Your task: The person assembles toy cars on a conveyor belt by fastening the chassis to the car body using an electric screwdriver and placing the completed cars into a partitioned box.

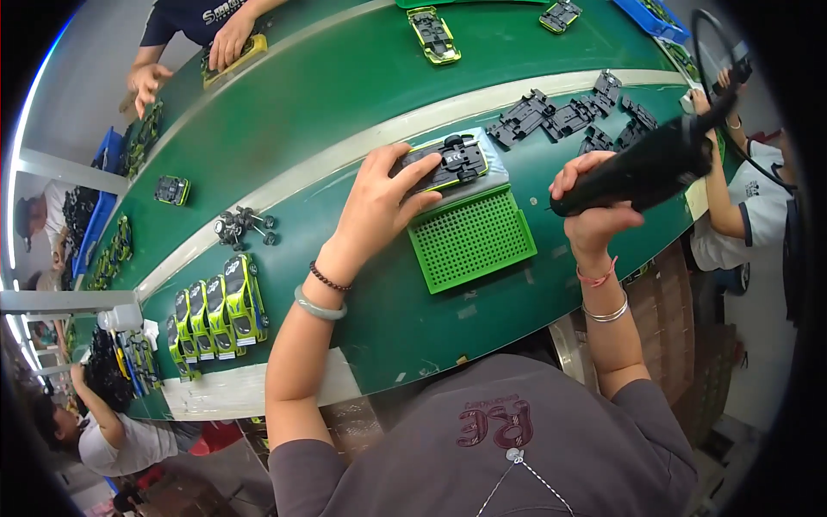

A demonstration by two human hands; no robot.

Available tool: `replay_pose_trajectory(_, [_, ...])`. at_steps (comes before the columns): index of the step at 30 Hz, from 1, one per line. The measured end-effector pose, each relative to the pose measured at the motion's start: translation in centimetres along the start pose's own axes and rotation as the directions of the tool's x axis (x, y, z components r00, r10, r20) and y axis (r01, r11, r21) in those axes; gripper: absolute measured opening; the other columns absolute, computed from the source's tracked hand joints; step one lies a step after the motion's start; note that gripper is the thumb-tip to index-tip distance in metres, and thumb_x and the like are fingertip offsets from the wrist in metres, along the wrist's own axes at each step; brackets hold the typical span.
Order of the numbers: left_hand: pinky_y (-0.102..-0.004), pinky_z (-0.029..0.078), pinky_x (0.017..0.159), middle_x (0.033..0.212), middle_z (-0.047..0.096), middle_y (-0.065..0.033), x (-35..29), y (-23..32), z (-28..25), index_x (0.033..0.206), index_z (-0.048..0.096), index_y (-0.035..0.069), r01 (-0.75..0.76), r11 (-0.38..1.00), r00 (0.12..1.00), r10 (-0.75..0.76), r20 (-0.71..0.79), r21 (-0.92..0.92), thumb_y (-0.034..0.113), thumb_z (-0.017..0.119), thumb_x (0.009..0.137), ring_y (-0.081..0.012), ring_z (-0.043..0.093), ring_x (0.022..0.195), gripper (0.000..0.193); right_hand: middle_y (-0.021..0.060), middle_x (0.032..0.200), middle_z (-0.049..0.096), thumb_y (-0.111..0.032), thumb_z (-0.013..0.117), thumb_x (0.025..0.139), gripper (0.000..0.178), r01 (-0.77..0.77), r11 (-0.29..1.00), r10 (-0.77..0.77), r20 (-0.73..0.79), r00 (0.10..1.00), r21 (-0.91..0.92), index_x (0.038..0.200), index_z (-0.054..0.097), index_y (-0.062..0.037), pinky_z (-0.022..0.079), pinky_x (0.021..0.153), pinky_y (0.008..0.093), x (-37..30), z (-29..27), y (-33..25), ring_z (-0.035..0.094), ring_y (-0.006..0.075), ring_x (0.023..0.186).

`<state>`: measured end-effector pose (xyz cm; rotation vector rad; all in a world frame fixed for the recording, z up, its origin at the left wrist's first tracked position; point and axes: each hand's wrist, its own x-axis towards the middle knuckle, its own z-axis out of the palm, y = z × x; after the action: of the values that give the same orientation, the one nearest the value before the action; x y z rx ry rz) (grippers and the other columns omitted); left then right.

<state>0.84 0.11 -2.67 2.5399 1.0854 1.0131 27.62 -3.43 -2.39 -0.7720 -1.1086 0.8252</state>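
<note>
A toy car (466, 162) lies upside down, its black underside up and a yellow-green edge showing. Under it is a pale padded block (493, 159). My left hand (372, 205) holds the car down, fingers over its left part and thumb along the near side. Off to the right, my right hand (594, 220) is wrapped round a black, corded electric screwdriver (646, 168). The tool is raised above the table, apart from the car. A green perforated basket (478, 283) sits just in front of the block.
Black chassis parts (568, 119) lie at the far right. Yellow-green toy cars (220, 306) stand in a row at left, beside black wheel parts (244, 227). Beyond a pale strip, a co-worker's hands (231, 41) hold another car. The screwdriver's cord (728, 43) loops at upper right.
</note>
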Motion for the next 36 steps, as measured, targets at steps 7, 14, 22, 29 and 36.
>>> replay_pose_trajectory(7, [-0.0395, 0.045, 0.086, 0.113, 0.051, -0.0185, -0.4, -0.3, -0.1, 0.119, 0.060, 0.015, 0.019, 1.000, 1.000, -0.020, 0.024, 0.024, 0.018, 0.072, 0.075, -0.0341, 0.051, 0.103, 0.045, 0.0080, 0.064, 0.051, -0.095, 0.023, 0.054, 0.100, -0.140, 0.948, 0.099, 0.154, 0.983, 0.286, 0.089, 0.045, -0.0035, 0.046, 0.048, 0.0316, 0.4, 7.6, -1.9, 0.052, 0.0184, 0.052])
replay_pose_trajectory(14, [-0.0429, 0.045, 0.087, 0.109, 0.053, -0.0204, -0.4, 0.1, 0.0, 0.114, 0.061, 0.015, 0.024, 1.000, 1.000, -0.024, -0.019, 0.003, 0.021, 0.071, 0.074, -0.0359, 0.052, 0.100, 0.042, 0.0091, 0.065, 0.051, -0.093, 0.024, 0.057, 0.100, -0.180, 0.976, 0.151, 0.211, 0.966, 0.126, 0.090, 0.045, -0.0011, 0.046, 0.050, 0.0296, -0.4, 9.9, 0.4, 0.052, 0.0185, 0.053])
replay_pose_trajectory(22, [-0.0435, 0.044, 0.087, 0.111, 0.053, -0.0209, -0.4, -0.1, -0.1, 0.114, 0.061, 0.016, 0.022, 1.000, 0.999, -0.022, -0.024, -0.005, 0.021, 0.071, 0.073, -0.0366, 0.052, 0.101, 0.043, 0.0089, 0.066, 0.050, -0.093, 0.025, 0.058, 0.100, -0.175, 0.974, 0.142, 0.220, 0.965, 0.141, 0.090, 0.045, -0.0006, 0.046, 0.051, 0.0295, -0.5, 10.2, 1.3, 0.052, 0.0182, 0.054])
replay_pose_trajectory(29, [-0.0434, 0.044, 0.087, 0.110, 0.053, -0.0205, -0.4, -0.2, 0.0, 0.114, 0.061, 0.015, 0.023, 1.000, 0.999, -0.023, -0.026, -0.001, 0.020, 0.071, 0.073, -0.0363, 0.052, 0.101, 0.042, 0.0085, 0.066, 0.049, -0.095, 0.025, 0.056, 0.102, -0.173, 0.972, 0.137, 0.214, 0.967, 0.161, 0.090, 0.045, -0.0010, 0.046, 0.052, 0.0294, -1.0, 10.3, 1.3, 0.052, 0.0183, 0.055])
replay_pose_trajectory(36, [-0.0433, 0.044, 0.087, 0.109, 0.053, -0.0199, -0.4, -0.2, 0.1, 0.114, 0.061, 0.015, 0.018, 1.000, 0.999, -0.018, -0.031, 0.006, 0.021, 0.071, 0.073, -0.0358, 0.052, 0.101, 0.042, 0.0092, 0.066, 0.050, -0.097, 0.020, 0.053, 0.105, -0.207, 0.975, 0.188, 0.196, 0.962, 0.078, 0.090, 0.044, -0.0016, 0.045, 0.052, 0.0295, -1.2, 10.7, 0.7, 0.053, 0.0188, 0.055])
